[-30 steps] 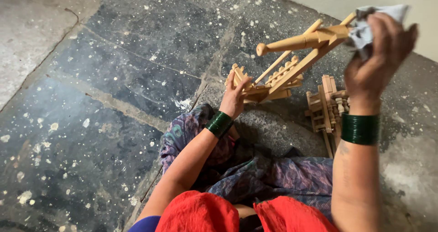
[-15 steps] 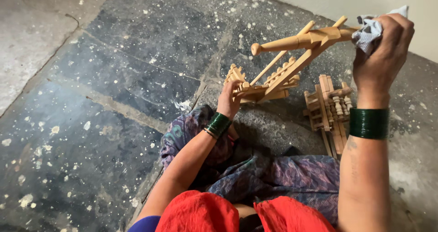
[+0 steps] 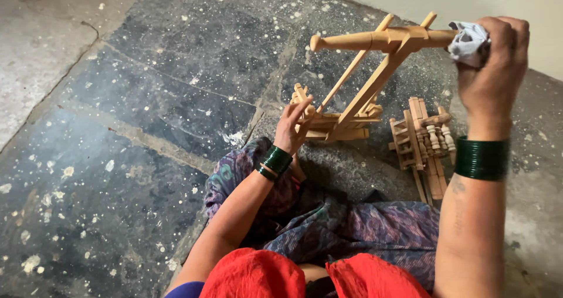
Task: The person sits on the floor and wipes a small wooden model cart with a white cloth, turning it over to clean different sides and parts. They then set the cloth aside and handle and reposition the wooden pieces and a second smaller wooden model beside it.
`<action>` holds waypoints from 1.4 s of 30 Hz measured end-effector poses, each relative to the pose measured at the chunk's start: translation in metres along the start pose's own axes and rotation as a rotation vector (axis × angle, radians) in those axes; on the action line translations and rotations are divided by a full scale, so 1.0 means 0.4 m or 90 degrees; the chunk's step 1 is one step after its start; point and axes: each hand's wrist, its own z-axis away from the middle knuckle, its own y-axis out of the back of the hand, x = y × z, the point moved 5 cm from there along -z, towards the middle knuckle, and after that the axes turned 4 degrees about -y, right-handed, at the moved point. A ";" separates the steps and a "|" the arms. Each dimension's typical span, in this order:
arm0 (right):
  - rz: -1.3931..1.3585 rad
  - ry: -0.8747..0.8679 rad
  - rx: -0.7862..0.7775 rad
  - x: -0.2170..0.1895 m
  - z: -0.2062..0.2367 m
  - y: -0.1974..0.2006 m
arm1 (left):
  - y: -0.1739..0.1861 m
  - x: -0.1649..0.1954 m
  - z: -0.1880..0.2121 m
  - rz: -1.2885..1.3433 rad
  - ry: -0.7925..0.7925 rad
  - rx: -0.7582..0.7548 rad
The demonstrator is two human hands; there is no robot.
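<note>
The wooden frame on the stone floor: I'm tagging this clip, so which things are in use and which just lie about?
In use:
- wooden frame, base steadied by the left hand
- pale cloth, pressed to the top bar's end by the right hand

Lying about:
- second wooden piece, untouched on the stone floor

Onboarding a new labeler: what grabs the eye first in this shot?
The pale wooden frame upper middle, its round bar tilted up off the floor. The right hand presses a crumpled cloth on the bar's end, while the left hand steadies the base. A second wooden piece lies beside it on the speckled stone floor.
</note>
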 end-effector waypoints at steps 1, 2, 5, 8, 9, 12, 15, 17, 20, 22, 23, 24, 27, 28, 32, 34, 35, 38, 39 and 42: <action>-0.063 -0.006 -0.023 0.007 -0.004 0.002 | -0.004 0.002 -0.002 -0.004 0.002 -0.001; -0.127 -0.012 -0.045 0.018 -0.008 0.004 | -0.008 0.000 -0.005 -0.010 0.004 0.000; -0.333 -0.151 -0.028 0.073 0.004 0.005 | -0.017 -0.019 -0.019 -0.011 0.007 -0.006; -0.431 -0.344 0.147 0.116 0.063 0.025 | -0.021 -0.032 -0.021 -0.014 0.006 -0.018; -0.444 -0.402 0.227 0.118 0.091 0.033 | -0.022 -0.033 -0.024 -0.018 0.005 -0.019; -0.430 -0.426 0.192 0.030 0.159 0.011 | -0.022 -0.027 -0.028 -0.022 0.011 -0.007; -0.570 -0.400 0.039 -0.135 0.214 -0.100 | -0.024 -0.021 -0.034 -0.005 0.024 0.004; -0.526 -0.547 -0.100 -0.179 0.250 -0.162 | -0.024 -0.020 -0.030 0.002 0.037 0.000; -0.601 -0.431 -0.125 -0.229 0.234 -0.177 | -0.024 -0.023 -0.029 -0.015 0.032 0.005; -0.553 -0.290 -0.115 -0.238 0.199 -0.147 | -0.025 -0.026 -0.030 -0.016 0.032 0.009; -0.630 -0.304 -0.131 -0.233 0.186 -0.138 | -0.026 -0.027 -0.032 -0.008 0.034 0.010; -0.763 -0.350 -0.145 -0.227 0.174 -0.132 | -0.027 -0.028 -0.034 0.000 0.038 0.011; -1.193 -0.514 -0.178 -0.229 0.139 -0.129 | -0.029 -0.029 -0.034 0.027 0.061 -0.010; -1.196 -0.496 -0.187 -0.232 0.123 -0.126 | -0.029 -0.028 -0.033 0.040 0.069 -0.012; -0.863 -0.426 -0.169 -0.247 0.096 -0.147 | -0.021 -0.022 -0.031 0.036 0.077 -0.018; -0.883 -0.444 -0.114 -0.257 0.096 -0.170 | -0.018 -0.018 -0.033 0.030 0.070 -0.020; -0.893 -0.454 -0.087 -0.261 0.099 -0.181 | -0.017 -0.017 -0.033 0.034 0.069 -0.020; -0.959 -0.470 -0.054 -0.274 0.114 -0.200 | -0.013 -0.014 -0.032 0.055 0.076 -0.021; -0.959 -0.471 -0.072 -0.279 0.121 -0.205 | -0.012 -0.014 -0.031 0.064 0.080 -0.022; -0.917 -0.500 -0.131 -0.286 0.158 -0.223 | -0.011 -0.012 -0.034 0.024 0.081 -0.031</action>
